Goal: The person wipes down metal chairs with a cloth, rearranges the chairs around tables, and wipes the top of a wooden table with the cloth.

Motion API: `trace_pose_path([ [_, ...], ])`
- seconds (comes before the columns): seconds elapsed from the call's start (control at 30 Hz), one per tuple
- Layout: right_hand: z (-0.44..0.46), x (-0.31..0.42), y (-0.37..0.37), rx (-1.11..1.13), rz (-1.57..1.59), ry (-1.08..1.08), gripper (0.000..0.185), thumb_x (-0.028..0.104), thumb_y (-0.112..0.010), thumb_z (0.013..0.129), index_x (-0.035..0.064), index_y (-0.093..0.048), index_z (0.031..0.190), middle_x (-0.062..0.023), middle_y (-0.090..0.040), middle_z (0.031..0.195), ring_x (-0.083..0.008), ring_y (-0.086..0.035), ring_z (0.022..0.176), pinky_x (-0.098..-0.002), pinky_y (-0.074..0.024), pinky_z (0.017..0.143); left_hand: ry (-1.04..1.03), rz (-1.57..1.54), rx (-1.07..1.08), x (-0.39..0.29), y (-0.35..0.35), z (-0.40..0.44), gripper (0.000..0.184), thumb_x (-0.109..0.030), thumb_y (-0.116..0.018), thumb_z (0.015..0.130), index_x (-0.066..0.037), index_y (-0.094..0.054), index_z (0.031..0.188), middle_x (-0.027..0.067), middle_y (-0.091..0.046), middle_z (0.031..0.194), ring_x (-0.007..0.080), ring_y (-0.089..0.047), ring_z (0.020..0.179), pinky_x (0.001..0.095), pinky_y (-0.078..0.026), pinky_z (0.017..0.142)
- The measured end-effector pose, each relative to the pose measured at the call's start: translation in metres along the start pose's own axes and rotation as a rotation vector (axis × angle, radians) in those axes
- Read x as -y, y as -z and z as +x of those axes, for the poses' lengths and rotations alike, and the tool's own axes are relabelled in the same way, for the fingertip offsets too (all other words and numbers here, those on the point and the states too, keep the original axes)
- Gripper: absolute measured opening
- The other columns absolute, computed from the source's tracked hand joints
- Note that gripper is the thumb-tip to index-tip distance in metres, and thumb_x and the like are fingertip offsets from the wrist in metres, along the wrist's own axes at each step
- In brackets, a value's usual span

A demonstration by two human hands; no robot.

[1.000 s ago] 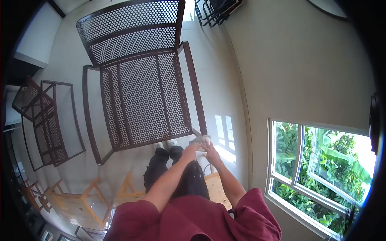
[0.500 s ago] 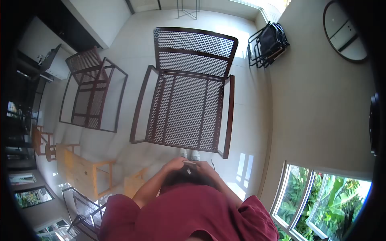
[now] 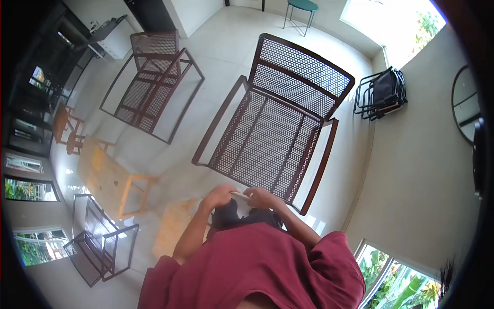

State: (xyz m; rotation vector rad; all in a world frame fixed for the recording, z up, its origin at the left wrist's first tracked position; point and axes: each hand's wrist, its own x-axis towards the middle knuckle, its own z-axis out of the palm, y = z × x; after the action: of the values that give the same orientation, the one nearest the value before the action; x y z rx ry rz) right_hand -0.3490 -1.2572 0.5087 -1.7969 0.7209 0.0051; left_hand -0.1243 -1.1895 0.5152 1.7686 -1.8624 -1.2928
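Note:
Close to the body, my left hand [image 3: 220, 195] and my right hand [image 3: 260, 198] face each other, fingers closed on opposite ends of a small pale flat item [image 3: 240, 195], possibly a folded cloth. What it is exactly is too small to tell. Just beyond my hands stands a large dark brown armchair [image 3: 267, 139] with a perforated seat and back. Its front edge is nearest to my fingers.
A second perforated chair [image 3: 149, 92] stands at the upper left. Wooden tables [image 3: 105, 177] and stools [image 3: 74, 144] are at the left. Black folded chairs [image 3: 383, 95] lean by the right wall; a green stool [image 3: 303, 5] stands at the back.
The view has swung left and up, so more of the room shows. My hands have drawn in from the armchair's front right corner toward my body, still holding the pale item.

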Motion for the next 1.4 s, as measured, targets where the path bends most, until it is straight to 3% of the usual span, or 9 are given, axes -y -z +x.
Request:
trace_pose_path([
  [0.23, 0.071, 0.044, -0.025, 0.172, -0.103, -0.136, 0.049, 0.017, -0.067, 0.076, 0.0076, -0.059, 0.123, -0.0159, -0.068, 0.104, -0.0311, -0.066, 0.096, -0.0398, -0.0519, 0.083, 0.106, -0.003, 0.054, 0.065, 0.037, -0.022, 0.040, -0.002, -0.043, 0.078, -0.008, -0.070, 0.108, 0.0196, -0.067, 0.106, 0.0366, -0.059, 0.108, 0.0426, -0.046, 0.094],
  [0.37, 0.107, 0.084, -0.042, 0.242, -0.156, -0.163, 0.045, 0.019, -0.064, 0.081, 0.0109, -0.057, 0.125, -0.0171, -0.069, 0.100, -0.0315, -0.067, 0.089, -0.0419, -0.0526, 0.076, 0.078, -0.004, 0.212, 0.096, 0.082, -0.029, 0.041, -0.005, -0.043, 0.079, -0.007, -0.067, 0.113, 0.0199, -0.067, 0.106, 0.0356, -0.062, 0.102, 0.0427, -0.048, 0.090],
  [0.5, 0.163, 0.117, -0.067, 0.428, -0.366, -0.313, 0.036, 0.024, -0.056, 0.088, 0.0037, -0.062, 0.117, -0.0192, -0.070, 0.099, -0.0315, -0.068, 0.091, -0.0414, -0.0527, 0.073, 0.160, -0.055, 0.344, 0.137, 0.121, -0.035, 0.040, -0.009, -0.042, 0.082, -0.007, -0.065, 0.114, 0.0197, -0.068, 0.103, 0.0335, -0.064, 0.096, 0.0421, -0.049, 0.085],
  [0.63, 0.198, 0.110, -0.096, 0.238, -0.327, -0.305, 0.030, 0.016, -0.051, 0.083, -0.0023, -0.069, 0.099, -0.0232, -0.069, 0.097, -0.0362, -0.066, 0.093, -0.0452, -0.0512, 0.084, 0.209, -0.062, 0.363, 0.157, 0.156, -0.045, 0.034, -0.014, -0.046, 0.084, -0.009, -0.065, 0.111, 0.0186, -0.068, 0.099, 0.0320, -0.066, 0.090, 0.0417, -0.051, 0.079],
  [0.73, 0.201, 0.097, -0.120, -0.075, -0.345, -0.128, 0.028, 0.017, -0.049, 0.092, -0.0026, -0.066, 0.084, -0.0234, -0.066, 0.092, -0.0351, -0.068, 0.085, -0.0454, -0.0522, 0.070, 0.075, -0.042, 0.363, 0.172, 0.174, -0.046, 0.030, -0.018, -0.051, 0.084, -0.008, -0.065, 0.109, 0.0170, -0.068, 0.095, 0.0312, -0.066, 0.084, 0.0411, -0.051, 0.074],
  [0.77, 0.208, 0.087, -0.125, -0.011, -0.519, -0.042, 0.028, 0.018, -0.049, 0.092, -0.0025, -0.066, 0.083, -0.0223, -0.065, 0.089, -0.0360, -0.067, 0.080, -0.0468, -0.0521, 0.070, 0.035, -0.008, 0.375, 0.172, 0.179, -0.045, 0.030, -0.020, -0.054, 0.083, -0.008, -0.066, 0.109, 0.0168, -0.069, 0.094, 0.0307, -0.066, 0.084, 0.0406, -0.051, 0.074],
  [1.03, 0.200, 0.132, -0.094, 0.136, -0.170, -0.441, 0.028, 0.018, -0.047, 0.090, 0.0007, -0.069, 0.095, -0.0225, -0.070, 0.091, -0.0348, -0.069, 0.083, -0.0466, -0.0524, 0.071, 0.071, 0.181, 0.683, 0.172, 0.188, 0.000, 0.041, -0.038, -0.068, 0.073, -0.009, -0.072, 0.101, 0.0156, -0.071, 0.084, 0.0289, -0.068, 0.078, 0.0385, -0.053, 0.071],
  [1.27, 0.229, 0.100, -0.073, 0.211, -0.105, -0.501, 0.028, 0.017, -0.047, 0.090, 0.0063, -0.068, 0.106, -0.0187, -0.071, 0.089, -0.0348, -0.070, 0.084, -0.0471, -0.0527, 0.072, 0.026, 0.208, 0.671, 0.176, 0.187, 0.033, 0.034, -0.031, -0.066, 0.075, -0.008, -0.071, 0.099, 0.0175, -0.071, 0.083, 0.0325, -0.068, 0.077, 0.0421, -0.054, 0.071],
  [1.4, 0.254, 0.076, -0.051, 0.211, -0.146, -0.347, 0.029, 0.016, -0.045, 0.091, 0.0066, -0.067, 0.107, -0.0188, -0.071, 0.090, -0.0348, -0.070, 0.085, -0.0468, -0.0532, 0.072, 0.040, 0.210, 0.599, 0.195, 0.182, 0.062, 0.028, -0.019, -0.058, 0.079, -0.008, -0.070, 0.102, 0.0208, -0.069, 0.091, 0.0356, -0.067, 0.086, 0.0433, -0.052, 0.075],
])
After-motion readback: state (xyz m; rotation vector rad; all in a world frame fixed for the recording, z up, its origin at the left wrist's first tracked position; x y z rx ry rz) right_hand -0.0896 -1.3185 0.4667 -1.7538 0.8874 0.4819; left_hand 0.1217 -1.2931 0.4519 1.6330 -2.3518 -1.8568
